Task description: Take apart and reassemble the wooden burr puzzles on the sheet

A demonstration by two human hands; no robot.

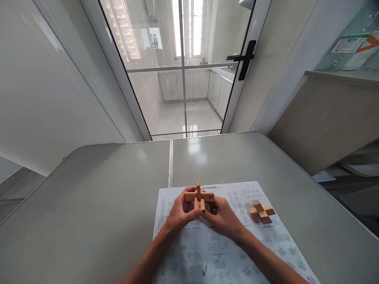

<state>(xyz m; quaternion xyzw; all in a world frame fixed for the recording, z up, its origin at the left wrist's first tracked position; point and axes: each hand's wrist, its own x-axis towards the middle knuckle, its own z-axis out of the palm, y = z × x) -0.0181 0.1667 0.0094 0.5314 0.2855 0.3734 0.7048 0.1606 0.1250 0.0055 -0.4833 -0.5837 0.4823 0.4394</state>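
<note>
Between both hands is a wooden burr puzzle (199, 197), its interlocked bars crossing, with dark numerals marked on some of them. My left hand (182, 213) is closed around its left side, the thumb along the lower front bar. My right hand (222, 215) grips the right side from below and behind, its fingers partly hidden by the wood. Under the hands lies a large printed instruction sheet (189, 248) covered in small diagrams. A second wooden burr puzzle (262, 212) rests on the right part of the sheet, apart from my hands.
The grey table (103, 205) has a seam down its middle and rounded far corners. Beyond its far edge stands a glass door (183, 67) with a black handle (245, 59). At the right, a shelf (340, 77) carries a clear plastic-wrapped package (355, 47).
</note>
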